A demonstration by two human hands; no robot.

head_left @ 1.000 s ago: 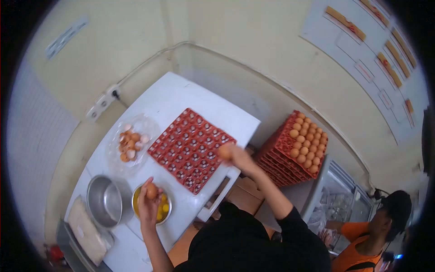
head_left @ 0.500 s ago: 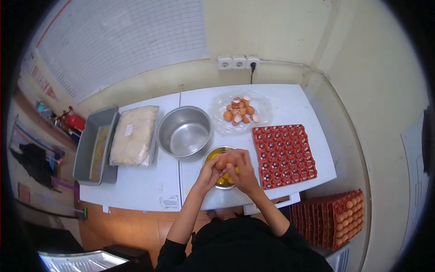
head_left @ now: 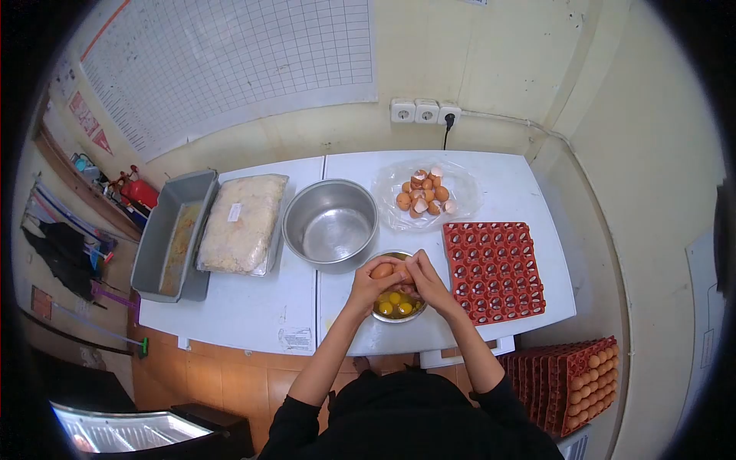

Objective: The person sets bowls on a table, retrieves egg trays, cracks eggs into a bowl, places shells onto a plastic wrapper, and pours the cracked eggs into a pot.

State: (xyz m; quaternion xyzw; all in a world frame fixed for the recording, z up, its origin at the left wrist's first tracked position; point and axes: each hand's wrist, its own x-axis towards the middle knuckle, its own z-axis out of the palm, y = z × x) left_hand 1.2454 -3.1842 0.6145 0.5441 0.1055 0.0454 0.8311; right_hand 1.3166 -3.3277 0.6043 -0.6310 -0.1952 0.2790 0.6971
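Near the front edge of the white worktop (head_left: 245, 310), right above the small metal bowl (head_left: 398, 320), a brown egg (head_left: 382, 271) is held in the curled left hand (head_left: 369, 285). Up against it, a second egg (head_left: 402, 269), partly hidden, is gripped by the bent fingers of the right hand (head_left: 431, 285); whether either shell is cracked yet cannot be told.

Below, several yolks (head_left: 395, 298) are already gathered in the bowl, so a good few eggs are done, and at least the pair in hand is left to be opened. Just behind, toward the back edge, broken shells (head_left: 420, 201) are heaped on a clear plastic bag (head_left: 468, 178). By the front right corner, a red egg tray (head_left: 494, 272) is laid flat, and no whole egg is seen in it. Beyond that corner, lower down, plenty of whole eggs (head_left: 594, 381) are carried by a stack of red trays (head_left: 534, 383).

Left of the bowl, a large metal pot (head_left: 330, 224) is set mid-worktop; farther over, a wrapped pale pack (head_left: 241, 222) is placed beside a grey tub (head_left: 147, 257) at the left edge.
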